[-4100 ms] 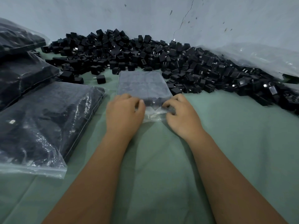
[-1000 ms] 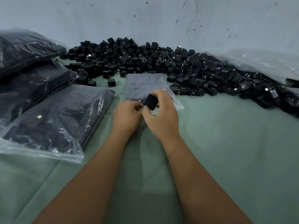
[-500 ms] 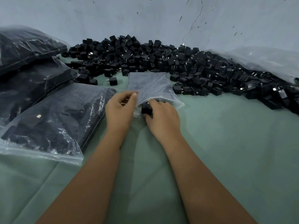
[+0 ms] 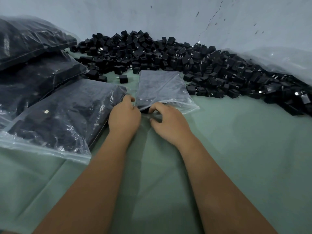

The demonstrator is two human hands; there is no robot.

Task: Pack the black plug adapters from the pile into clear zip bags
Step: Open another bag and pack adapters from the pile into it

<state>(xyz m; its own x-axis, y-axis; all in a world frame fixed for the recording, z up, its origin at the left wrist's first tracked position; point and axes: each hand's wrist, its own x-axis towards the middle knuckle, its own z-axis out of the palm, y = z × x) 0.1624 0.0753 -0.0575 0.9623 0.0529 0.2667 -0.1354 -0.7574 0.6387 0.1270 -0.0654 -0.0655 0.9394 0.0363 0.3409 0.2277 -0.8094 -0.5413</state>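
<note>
Seating last black plug adapter [image 4: 144, 110] inside zip bag [image 4: 162, 89] mouth, just before pile [image 4: 185, 65]. Left hand [image 4: 124, 115] pinches mouth edge; right hand [image 4: 167, 119], fingers curled, nudges adapter. Advice: push fully past zip track before sealing.

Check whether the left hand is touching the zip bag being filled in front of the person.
Touching. In the head view, the left hand grips the open mouth edge of the zip bag, its fingers curled onto the plastic.

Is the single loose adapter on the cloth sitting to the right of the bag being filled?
No, the loose adapter sits on the cloth just left of the bag's far end.
</note>
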